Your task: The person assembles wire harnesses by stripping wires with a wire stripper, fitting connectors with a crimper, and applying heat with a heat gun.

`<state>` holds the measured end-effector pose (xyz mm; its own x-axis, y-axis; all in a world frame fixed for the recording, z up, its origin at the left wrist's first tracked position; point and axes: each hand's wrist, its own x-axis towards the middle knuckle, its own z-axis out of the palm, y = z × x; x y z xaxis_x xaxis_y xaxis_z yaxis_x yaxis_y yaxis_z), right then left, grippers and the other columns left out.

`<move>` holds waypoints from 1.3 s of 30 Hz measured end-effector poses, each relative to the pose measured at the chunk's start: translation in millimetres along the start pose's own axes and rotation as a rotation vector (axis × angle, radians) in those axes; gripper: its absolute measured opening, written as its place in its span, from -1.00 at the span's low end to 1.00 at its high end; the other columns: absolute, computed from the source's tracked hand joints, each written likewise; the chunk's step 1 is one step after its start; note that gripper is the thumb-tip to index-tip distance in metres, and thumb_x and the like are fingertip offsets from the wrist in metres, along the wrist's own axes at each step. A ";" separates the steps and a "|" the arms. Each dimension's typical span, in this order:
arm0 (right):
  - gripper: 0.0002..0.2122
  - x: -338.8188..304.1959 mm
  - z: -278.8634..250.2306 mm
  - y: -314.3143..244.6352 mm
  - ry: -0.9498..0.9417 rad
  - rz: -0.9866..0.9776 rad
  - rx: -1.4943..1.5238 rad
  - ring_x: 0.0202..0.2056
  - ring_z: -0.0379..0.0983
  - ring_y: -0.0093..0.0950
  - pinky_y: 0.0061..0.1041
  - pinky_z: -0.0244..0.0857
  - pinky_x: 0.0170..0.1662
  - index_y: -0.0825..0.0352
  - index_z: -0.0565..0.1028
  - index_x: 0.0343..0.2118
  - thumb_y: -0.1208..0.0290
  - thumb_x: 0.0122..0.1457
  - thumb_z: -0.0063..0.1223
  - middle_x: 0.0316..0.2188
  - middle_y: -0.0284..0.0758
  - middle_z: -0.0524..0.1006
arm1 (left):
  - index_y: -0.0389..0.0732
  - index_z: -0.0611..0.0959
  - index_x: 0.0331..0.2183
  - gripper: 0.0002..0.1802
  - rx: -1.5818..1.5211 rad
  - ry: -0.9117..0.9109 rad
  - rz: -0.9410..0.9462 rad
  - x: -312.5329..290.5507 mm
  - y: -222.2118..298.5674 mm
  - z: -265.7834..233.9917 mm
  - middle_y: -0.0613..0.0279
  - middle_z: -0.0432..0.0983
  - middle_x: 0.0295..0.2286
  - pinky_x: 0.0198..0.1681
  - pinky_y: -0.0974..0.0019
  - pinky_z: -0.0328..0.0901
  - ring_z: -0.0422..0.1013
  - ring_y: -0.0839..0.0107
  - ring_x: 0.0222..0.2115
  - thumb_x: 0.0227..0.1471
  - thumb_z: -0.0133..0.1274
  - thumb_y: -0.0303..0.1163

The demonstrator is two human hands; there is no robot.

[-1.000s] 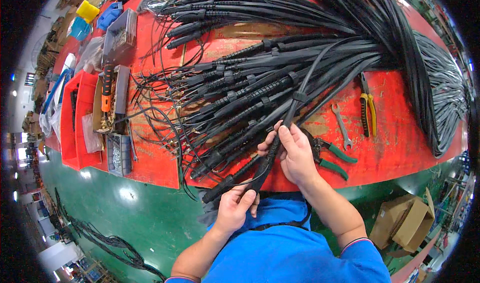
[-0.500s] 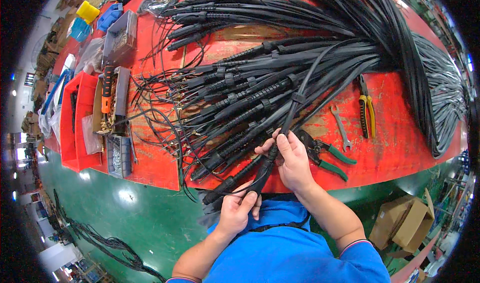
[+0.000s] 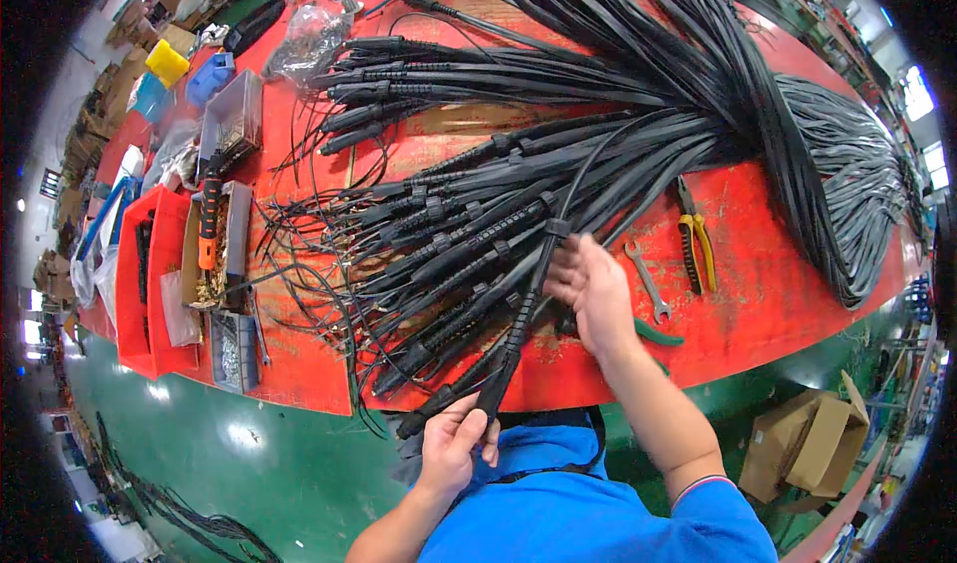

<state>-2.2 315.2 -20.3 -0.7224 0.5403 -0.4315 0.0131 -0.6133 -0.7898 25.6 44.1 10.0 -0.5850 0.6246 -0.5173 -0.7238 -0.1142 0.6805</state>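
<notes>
My left hand (image 3: pixel 457 451) is closed around the lower end of a black cable connector (image 3: pixel 518 329) at the table's near edge. From there the connector slants up and away, with a ribbed sleeve along its middle and a black ring nut (image 3: pixel 556 227) higher on its cable. Beside that nut is my right hand (image 3: pixel 594 289), fingers stretched out and nothing visibly gripped; whether the fingertips touch the cable I cannot tell. Many similar black cables (image 3: pixel 469 226) lie to the left, their thin wire ends loose. Green-handled cutters (image 3: pixel 658 335) are partly hidden behind my right hand and forearm.
A wrench (image 3: pixel 648 282) and yellow-black pliers (image 3: pixel 695 244) lie right of my right hand. On the left stand a red bin (image 3: pixel 135 339), a grey bin of screws (image 3: pixel 234 352) and an orange-black power screwdriver (image 3: pixel 208 229). Grey cables (image 3: pixel 857 154) pile up at the right.
My right hand has let go of the connector and opened, moving up along it toward the ring nut. My left hand still holds the lower end, now slightly lower and further left.
</notes>
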 end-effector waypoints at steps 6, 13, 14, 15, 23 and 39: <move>-0.66 32.2 8.5 -22.5 -0.048 0.120 -0.085 -0.28 0.61 -0.44 -0.43 0.48 -0.18 0.27 0.51 -0.10 0.04 0.39 0.04 -0.25 -0.30 0.65 | -0.42 0.49 0.11 -0.45 0.049 0.017 0.007 -2.9 1.2 0.8 0.20 0.49 -0.49 -0.57 0.35 0.38 0.38 0.47 -0.64 0.30 0.10 -0.17; -0.80 0.0 9.1 -3.0 -0.268 0.172 -0.051 -0.22 0.65 -0.47 -0.45 0.50 -0.11 0.24 0.54 -0.16 0.22 0.35 0.11 -0.23 -0.29 0.69 | -0.43 0.49 0.10 -0.45 0.026 -0.005 0.019 1.7 -1.7 -3.6 0.20 0.49 -0.50 -0.57 0.35 0.36 0.38 0.46 -0.64 0.29 0.10 -0.17; -0.79 -6.7 7.8 -0.7 -0.239 0.197 -0.033 -0.18 0.65 -0.42 -0.39 0.52 -0.06 0.28 0.52 -0.13 0.24 0.36 0.09 -0.20 -0.22 0.67 | -0.42 0.49 0.10 -0.44 -0.005 -0.001 0.050 2.1 -2.4 -4.0 0.20 0.49 -0.50 -0.57 0.36 0.35 0.38 0.45 -0.63 0.28 0.10 -0.17; -0.77 -13.0 6.7 2.0 -0.323 0.224 0.035 -0.14 0.65 -0.36 -0.32 0.54 -0.01 0.32 0.50 -0.10 0.27 0.36 0.07 -0.16 -0.16 0.65 | -0.42 0.49 0.10 -0.44 0.018 -0.005 0.005 2.6 -3.0 -4.4 0.20 0.49 -0.50 -0.57 0.36 0.35 0.38 0.45 -0.63 0.28 0.10 -0.17; -0.69 -38.6 1.8 18.1 -0.282 0.341 0.031 -0.05 0.62 -0.33 -0.30 0.49 0.08 0.36 0.48 0.07 0.30 0.37 0.08 -0.06 -0.15 0.63 | -0.25 0.52 0.00 -0.67 0.059 0.067 -0.220 17.4 -1.3 -1.5 0.35 0.40 -0.50 -0.61 0.48 0.10 0.24 0.61 -0.61 0.35 0.03 -0.22; -0.73 -61.3 0.8 36.2 -0.339 0.446 -0.005 -0.07 0.62 -0.41 -0.34 0.49 0.08 0.37 0.56 -0.02 0.30 0.34 0.18 -0.11 -0.19 0.66 | -0.22 0.57 0.04 -0.64 0.261 0.120 -0.038 20.4 -8.9 1.5 0.60 0.28 -0.55 -0.56 0.53 0.05 0.14 0.75 -0.59 0.38 0.05 -0.19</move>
<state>41.9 259.4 -22.2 -0.8279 0.0131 -0.5607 0.3709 -0.7370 -0.5650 20.7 59.0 -5.8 -0.6096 0.5268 -0.5923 -0.6367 0.1196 0.7617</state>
